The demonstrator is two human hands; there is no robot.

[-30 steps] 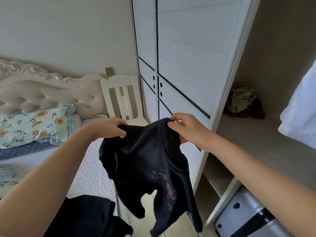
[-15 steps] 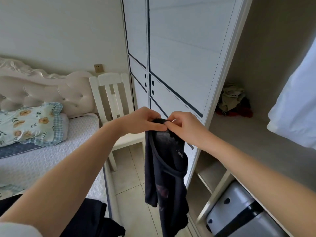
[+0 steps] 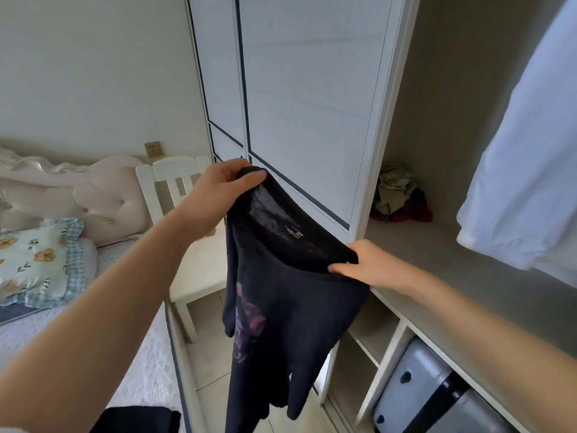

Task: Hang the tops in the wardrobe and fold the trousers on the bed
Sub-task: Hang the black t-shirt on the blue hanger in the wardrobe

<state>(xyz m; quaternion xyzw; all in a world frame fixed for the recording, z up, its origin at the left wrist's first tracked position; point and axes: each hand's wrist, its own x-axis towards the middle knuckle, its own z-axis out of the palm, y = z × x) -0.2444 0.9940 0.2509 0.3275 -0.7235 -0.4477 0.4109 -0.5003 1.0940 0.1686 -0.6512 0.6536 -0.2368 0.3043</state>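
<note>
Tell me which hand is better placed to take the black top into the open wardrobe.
Right, probably. The right hand grips the black top at its neck edge, beside the open wardrobe shelf. The left hand holds the other end farther out, before the closed door and the chair.

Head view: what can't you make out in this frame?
All from the head view.
White garment: what it hangs from is cut off by the top edge.
Dark top: pink print lost in folds; hem cut by bottom edge.
Clothes pile: too small and dim to tell items.
Black fabric: cut by bottom edge.
Right hand: fingertips hidden behind the fabric.
</note>
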